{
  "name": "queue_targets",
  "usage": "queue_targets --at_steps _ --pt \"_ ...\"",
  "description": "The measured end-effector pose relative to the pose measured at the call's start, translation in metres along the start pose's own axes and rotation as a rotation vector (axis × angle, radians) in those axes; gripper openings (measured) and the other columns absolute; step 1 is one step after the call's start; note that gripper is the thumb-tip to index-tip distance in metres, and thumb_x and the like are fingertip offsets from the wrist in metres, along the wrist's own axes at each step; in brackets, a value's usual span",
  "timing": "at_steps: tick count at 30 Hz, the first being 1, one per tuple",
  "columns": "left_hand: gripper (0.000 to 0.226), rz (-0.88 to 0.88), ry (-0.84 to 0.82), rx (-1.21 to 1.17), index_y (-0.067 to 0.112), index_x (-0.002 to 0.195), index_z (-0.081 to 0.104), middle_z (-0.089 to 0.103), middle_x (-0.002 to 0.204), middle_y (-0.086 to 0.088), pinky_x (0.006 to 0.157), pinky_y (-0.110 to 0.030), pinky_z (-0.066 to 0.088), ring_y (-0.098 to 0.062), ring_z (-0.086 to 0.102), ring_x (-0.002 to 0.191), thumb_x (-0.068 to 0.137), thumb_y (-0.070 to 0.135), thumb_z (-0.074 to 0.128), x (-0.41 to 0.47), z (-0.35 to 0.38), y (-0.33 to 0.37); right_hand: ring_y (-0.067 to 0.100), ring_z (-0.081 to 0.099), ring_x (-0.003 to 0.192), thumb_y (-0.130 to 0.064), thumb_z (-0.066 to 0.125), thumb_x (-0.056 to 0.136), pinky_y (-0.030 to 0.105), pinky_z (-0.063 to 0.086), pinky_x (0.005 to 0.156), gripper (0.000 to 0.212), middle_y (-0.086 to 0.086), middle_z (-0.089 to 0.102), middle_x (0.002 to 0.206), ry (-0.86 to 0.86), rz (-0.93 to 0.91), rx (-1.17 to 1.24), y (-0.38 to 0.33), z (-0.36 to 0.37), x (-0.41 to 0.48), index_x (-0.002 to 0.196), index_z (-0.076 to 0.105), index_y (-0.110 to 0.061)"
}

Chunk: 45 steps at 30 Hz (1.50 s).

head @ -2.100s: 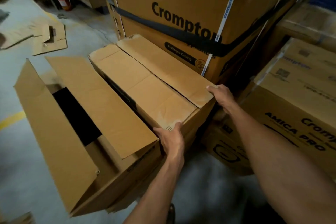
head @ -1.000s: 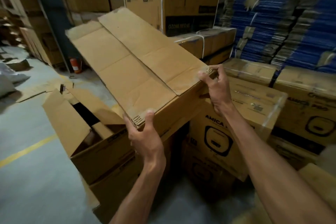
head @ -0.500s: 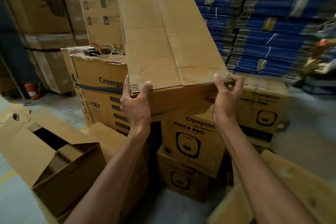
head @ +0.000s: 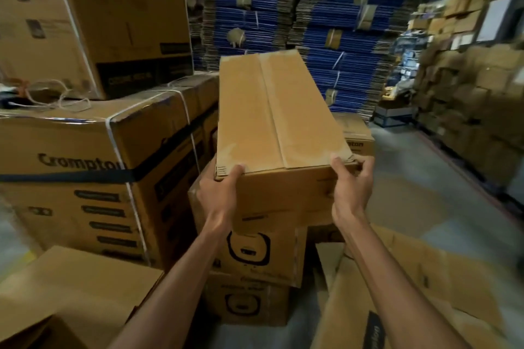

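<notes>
A long closed brown cardboard box [head: 272, 116] is lifted in front of me, its length pointing away, its top flaps meeting along a centre seam. My left hand [head: 219, 195] grips its near left corner, thumb on top. My right hand [head: 351, 187] grips the near right corner, thumb on top and fingers curled round the edge. The box hangs above a stack of smaller printed Crompton boxes [head: 255, 252]; whether it touches them is hidden.
A large strapped Crompton carton [head: 85, 167] stands at left with another carton [head: 93, 14] on it. Bundles of flattened blue cardboard [head: 326, 22] fill the back. Stacked boxes [head: 476, 110] line the right wall. Loose cardboard [head: 411, 292] lies at lower right, another box [head: 71, 292] at lower left.
I have lifted the box off the floor stack and swung it right and up. Since half a second ago it has tilted flatter and lower, both hands keeping their grip.
</notes>
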<state>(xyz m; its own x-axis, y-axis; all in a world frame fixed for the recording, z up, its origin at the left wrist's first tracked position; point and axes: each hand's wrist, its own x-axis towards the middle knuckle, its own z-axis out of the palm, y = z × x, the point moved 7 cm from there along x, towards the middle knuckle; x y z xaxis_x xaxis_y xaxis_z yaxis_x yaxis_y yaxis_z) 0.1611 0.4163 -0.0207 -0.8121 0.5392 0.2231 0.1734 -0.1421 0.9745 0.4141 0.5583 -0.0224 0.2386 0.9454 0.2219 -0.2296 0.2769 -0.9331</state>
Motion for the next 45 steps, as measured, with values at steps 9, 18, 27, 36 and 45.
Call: queue_targets --at_steps 9,18,27,36,45 --pt "0.063 -0.104 -0.150 0.088 0.022 0.139 0.062 0.066 0.121 -0.001 0.095 -0.046 0.057 -0.025 0.062 0.113 0.086 0.053 0.074 0.097 0.024 -0.050 0.032 0.062 0.087 -0.039 0.070 0.092 0.061 0.056 0.072 0.029 0.000 0.059 0.093 0.127 0.126 -0.267 0.044 0.050 0.026 0.093 0.045 -0.024" --pt "0.074 -0.076 -0.274 0.116 0.022 0.131 0.065 0.067 0.113 0.003 0.095 -0.051 0.055 -0.027 0.061 0.113 0.078 0.074 0.067 0.164 0.059 -0.060 0.013 0.052 0.082 -0.048 0.060 0.097 0.065 0.058 0.068 0.032 -0.008 0.053 0.101 0.132 0.187 -0.367 0.048 0.084 0.049 0.112 0.044 -0.025" --pt "0.081 0.407 -0.381 0.398 0.023 0.162 0.014 0.028 0.165 -0.007 0.123 -0.054 0.020 -0.031 0.025 0.151 0.100 0.064 0.046 0.178 0.094 -0.030 0.015 0.055 0.116 -0.043 0.063 0.097 0.046 0.050 0.098 0.041 -0.004 0.051 0.141 0.209 0.222 -0.134 0.107 0.067 0.033 0.132 0.047 -0.029" --pt "0.090 1.052 -0.727 1.087 0.027 0.162 0.010 0.014 0.170 -0.003 0.123 -0.062 0.001 -0.028 0.009 0.157 0.093 0.076 0.041 0.151 0.183 0.022 0.037 0.048 0.135 -0.024 0.069 0.096 0.050 0.044 0.111 0.067 0.020 0.045 0.151 0.042 0.899 0.384 0.256 0.103 -0.048 0.154 0.039 -0.012" --pt "0.094 0.997 -0.749 1.236 0.033 0.161 0.013 0.020 0.169 0.000 0.121 -0.056 0.021 -0.028 0.027 0.151 0.087 0.084 0.039 0.151 0.186 -0.012 0.042 0.035 0.143 -0.032 0.077 0.086 0.060 0.040 0.110 0.069 0.018 0.028 0.160 0.030 0.954 0.522 0.267 0.126 -0.048 0.144 0.038 -0.031"
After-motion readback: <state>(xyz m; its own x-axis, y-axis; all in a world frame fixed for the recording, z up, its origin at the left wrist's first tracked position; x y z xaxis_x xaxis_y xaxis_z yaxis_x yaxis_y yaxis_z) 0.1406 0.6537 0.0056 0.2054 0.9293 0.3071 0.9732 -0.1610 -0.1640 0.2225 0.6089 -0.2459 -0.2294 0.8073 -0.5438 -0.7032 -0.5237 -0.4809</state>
